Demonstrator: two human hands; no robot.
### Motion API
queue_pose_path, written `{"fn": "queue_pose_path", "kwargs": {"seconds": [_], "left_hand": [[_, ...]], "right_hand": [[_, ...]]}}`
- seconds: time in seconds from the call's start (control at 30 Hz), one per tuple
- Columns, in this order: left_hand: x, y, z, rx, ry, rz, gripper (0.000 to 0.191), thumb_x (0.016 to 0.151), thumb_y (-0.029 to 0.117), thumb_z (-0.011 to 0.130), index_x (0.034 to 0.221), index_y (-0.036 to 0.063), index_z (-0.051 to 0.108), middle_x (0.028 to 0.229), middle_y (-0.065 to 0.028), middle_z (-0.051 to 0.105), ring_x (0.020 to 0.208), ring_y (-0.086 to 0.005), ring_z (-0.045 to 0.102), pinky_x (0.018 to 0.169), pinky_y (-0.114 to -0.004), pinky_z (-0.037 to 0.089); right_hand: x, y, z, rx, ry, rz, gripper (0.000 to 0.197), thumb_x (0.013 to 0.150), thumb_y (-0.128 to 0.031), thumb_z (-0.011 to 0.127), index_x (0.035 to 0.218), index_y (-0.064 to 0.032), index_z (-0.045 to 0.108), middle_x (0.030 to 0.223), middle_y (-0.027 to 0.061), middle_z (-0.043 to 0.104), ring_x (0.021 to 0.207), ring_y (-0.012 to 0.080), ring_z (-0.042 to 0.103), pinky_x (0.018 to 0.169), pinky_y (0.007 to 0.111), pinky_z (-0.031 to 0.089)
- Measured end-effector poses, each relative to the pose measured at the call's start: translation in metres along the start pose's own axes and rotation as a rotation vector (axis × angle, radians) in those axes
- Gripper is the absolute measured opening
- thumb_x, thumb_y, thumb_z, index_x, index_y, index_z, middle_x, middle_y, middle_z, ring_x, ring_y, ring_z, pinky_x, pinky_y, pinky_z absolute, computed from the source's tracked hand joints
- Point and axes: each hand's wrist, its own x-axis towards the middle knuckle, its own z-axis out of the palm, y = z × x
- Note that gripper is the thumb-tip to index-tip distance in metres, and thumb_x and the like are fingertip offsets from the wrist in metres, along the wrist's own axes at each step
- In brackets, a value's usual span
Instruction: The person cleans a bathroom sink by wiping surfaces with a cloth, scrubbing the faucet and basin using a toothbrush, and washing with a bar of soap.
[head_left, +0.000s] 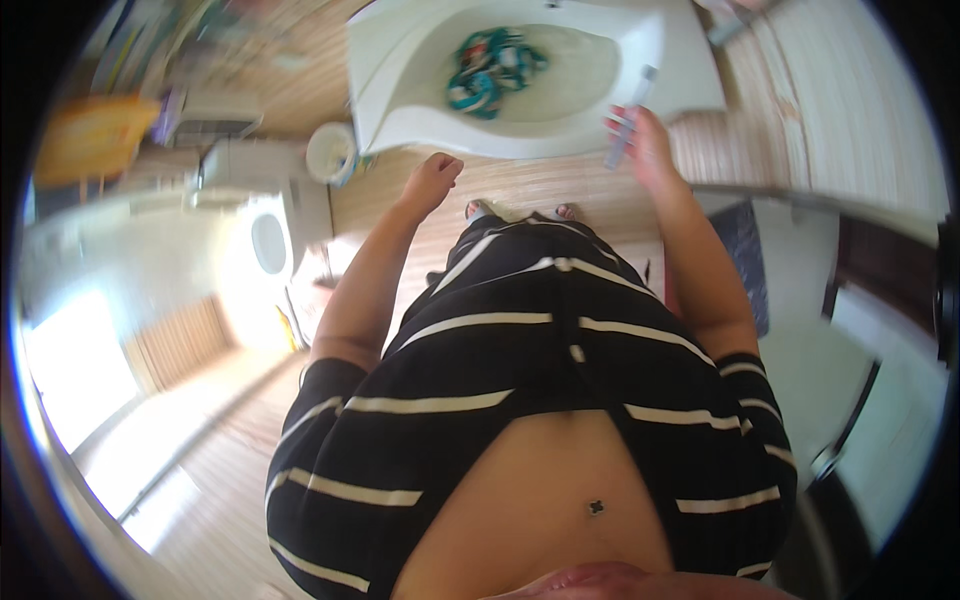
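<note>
In front of me is a white bathtub (525, 139) with water in it. A bundle of teal, white and red patterned cloth (491, 71) lies wet in the tub, left of its middle. My right hand (641, 142) is by the tub's near right rim and holds a slim, pale grey stick-like object (630, 120), blurred, whose kind I cannot tell. My left hand (435, 180) hangs over the floor short of the tub, its fingers curled; nothing shows in it, though its palm is hidden.
A white bucket (331, 154) stands at the tub's left corner. Further left are a white washing machine with a round door (268, 244) and a yellow-orange item (97, 139). My sandalled feet are on the wood-patterned floor (517, 180). A dark mat-like panel (739, 262) is at the right.
</note>
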Motion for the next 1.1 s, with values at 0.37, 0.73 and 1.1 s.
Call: {"fn": "queue_pose_path", "kwargs": {"seconds": [0.37, 0.73, 1.1], "left_hand": [[-0.004, -0.175, 0.070, -0.826, 0.196, -0.443, 0.027, 0.087, 0.026, 0.057, 0.108, 0.0092, 0.060, 0.099, -0.0051, 0.064, 0.074, -0.0175, 0.061, 0.065, -0.030, 0.051], [0.111, -0.185, 0.120, -1.772, 0.032, -0.379, 0.054, 0.098, 0.045, 0.035, 0.132, 0.0041, 0.045, 0.136, -0.0101, 0.048, 0.126, -0.0283, 0.044, 0.105, -0.041, 0.034], [0.193, -0.168, 0.086, -2.328, 0.221, -0.094, 0.104, 0.085, 0.078, 0.008, 0.141, -0.0066, 0.029, 0.145, -0.0176, 0.039, 0.132, -0.0296, 0.037, 0.112, -0.041, 0.022]], "right_hand": [[0.002, 0.006, -0.060, -0.358, 0.159, 0.203, 0.027, 0.098, -0.031, 0.046, 0.112, -0.0086, 0.050, 0.113, 0.0093, 0.060, 0.103, 0.0305, 0.061, 0.081, 0.042, 0.049], [-0.005, -0.049, -0.040, -0.571, 0.107, 0.222, 0.032, 0.100, -0.033, 0.044, 0.119, -0.0066, 0.044, 0.123, 0.0114, 0.052, 0.117, 0.0326, 0.050, 0.097, 0.046, 0.040], [-0.049, -0.088, -0.116, -0.626, 0.195, 0.258, 0.036, 0.098, -0.036, 0.046, 0.117, -0.0050, 0.043, 0.119, 0.0122, 0.051, 0.109, 0.0320, 0.053, 0.091, 0.044, 0.045]]}}
